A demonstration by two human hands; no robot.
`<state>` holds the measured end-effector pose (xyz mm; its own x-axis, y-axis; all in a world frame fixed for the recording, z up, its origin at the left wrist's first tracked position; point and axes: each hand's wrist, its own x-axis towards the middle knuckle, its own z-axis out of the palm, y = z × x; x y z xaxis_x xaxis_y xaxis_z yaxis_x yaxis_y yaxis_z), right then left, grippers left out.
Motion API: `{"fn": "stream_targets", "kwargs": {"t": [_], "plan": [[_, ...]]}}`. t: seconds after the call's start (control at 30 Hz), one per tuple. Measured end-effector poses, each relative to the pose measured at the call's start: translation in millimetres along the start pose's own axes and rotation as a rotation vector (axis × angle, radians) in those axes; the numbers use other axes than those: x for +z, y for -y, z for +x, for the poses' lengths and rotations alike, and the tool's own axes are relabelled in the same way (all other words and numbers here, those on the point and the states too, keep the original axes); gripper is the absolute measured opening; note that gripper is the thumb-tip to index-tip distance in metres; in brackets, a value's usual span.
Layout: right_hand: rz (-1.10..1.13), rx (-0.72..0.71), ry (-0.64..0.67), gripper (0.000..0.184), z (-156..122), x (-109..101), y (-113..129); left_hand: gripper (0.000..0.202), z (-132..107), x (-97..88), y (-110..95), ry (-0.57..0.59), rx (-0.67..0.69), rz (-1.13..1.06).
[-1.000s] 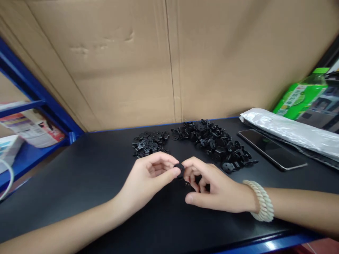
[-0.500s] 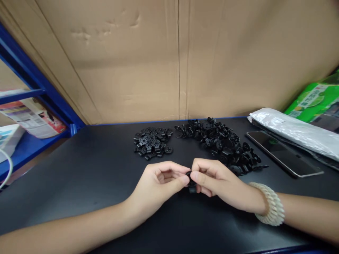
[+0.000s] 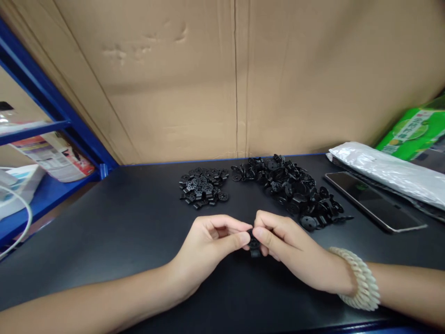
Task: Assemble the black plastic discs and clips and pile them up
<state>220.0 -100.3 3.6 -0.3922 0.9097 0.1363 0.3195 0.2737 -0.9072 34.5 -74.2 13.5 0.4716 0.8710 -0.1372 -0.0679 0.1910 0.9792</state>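
Between my two hands is a small black plastic clip (image 3: 255, 253) with a round, holed disc and a short tab hanging below. My left hand (image 3: 215, 243) pinches its left side between thumb and fingers. From the right, my right hand (image 3: 283, 239) grips the same clip with thumb and bent fingers; the fingertips partly hide it. Beyond my left hand lies a pile of black clips with perforated discs (image 3: 203, 185). A larger, looser heap of black disc parts (image 3: 295, 185) spreads beyond my right hand.
A phone (image 3: 375, 202) lies on the black table (image 3: 104, 232) at right, beside a silvery plastic package (image 3: 392, 171) and a green pack (image 3: 410, 132). Blue shelving (image 3: 69, 183) with a container and a white cable (image 3: 28, 218) stands at left. Cardboard (image 3: 174, 83) walls the back.
The view has shifted slightly. Both hands still hold the clip, and more of its disc shows between the fingertips; the right fingers are curled in a little more.
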Motion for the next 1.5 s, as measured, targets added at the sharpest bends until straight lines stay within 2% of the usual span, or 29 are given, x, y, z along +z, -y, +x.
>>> {"fn": "stream_targets", "kwargs": {"t": [0.17, 0.27, 0.37, 0.43, 0.47, 0.57, 0.7, 0.9, 0.97, 1.07, 1.17, 1.2, 1.23, 1.3, 1.37, 1.43, 1.5], "plan": [[0.156, 0.078, 0.042, 0.036, -1, 0, -1, 0.011, -1, 0.5, -2, -0.011, 0.050, 0.037], [0.284, 0.138, 0.076, 0.033, -3, -2, -1, 0.013, 4, -10.7, -12, -0.089, 0.199, 0.168], [0.313, 0.202, 0.076, 0.029, -5, -3, 2, 0.020, 22, -40.3, -31, -0.287, 0.401, 0.341], [0.301, 0.219, 0.076, 0.030, -4, -4, 4, 0.023, 39, -67.4, -44, -0.463, 0.487, 0.450], [0.294, 0.216, 0.080, 0.030, -4, -4, 4, 0.023, 48, -81.1, -48, -0.509, 0.501, 0.469], [0.263, 0.188, 0.094, 0.033, -3, -3, 3, 0.021, 70, -112.5, -52, -0.566, 0.486, 0.514], [0.199, 0.162, 0.108, 0.036, -5, -4, 2, 0.016, 82, -124.8, -42, -0.556, 0.445, 0.610], [0.062, 0.084, 0.106, 0.036, -8, -2, 7, 0.016, 74, -115.3, -34, -0.551, 0.528, 0.705], [0.003, 0.043, 0.113, 0.034, -9, -2, 10, 0.019, 63, -101.7, -31, -0.517, 0.593, 0.697], [-0.091, -0.016, 0.156, 0.030, -10, -12, 20, 0.015, 42, -70.0, -23, -0.370, 0.678, 0.698], [-0.200, -0.136, 0.193, 0.023, -11, -46, 35, 0.020, 23, -40.3, -12, -0.046, 0.809, 0.842], [-0.241, -0.178, 0.176, 0.021, -12, -62, 39, 0.022, 19, -33.7, -8, 0.035, 0.829, 0.847], [-0.284, -0.203, 0.092, 0.021, -12, -79, 41, 0.022, 17, -29.2, -6, 0.088, 0.834, 0.842], [-0.411, -0.199, -0.171, 0.019, -14, -114, 41, 0.021, 18, -25.6, -2, 0.113, 0.815, 0.822], [-0.533, -0.134, -0.320, 0.017, -14, -144, 32, 0.020, 21, -27.0, 0, 0.078, 0.769, 0.818], [-0.646, -0.082, -0.347, 0.019, -12, -165, 19, 0.020, 23, -30.1, 0, 0.042, 0.730, 0.813], [-0.757, -0.056, -0.281, 0.019, -8, -177, 7, 0.020, 23, -32.3, 0, 0.032, 0.709, 0.813]]}}
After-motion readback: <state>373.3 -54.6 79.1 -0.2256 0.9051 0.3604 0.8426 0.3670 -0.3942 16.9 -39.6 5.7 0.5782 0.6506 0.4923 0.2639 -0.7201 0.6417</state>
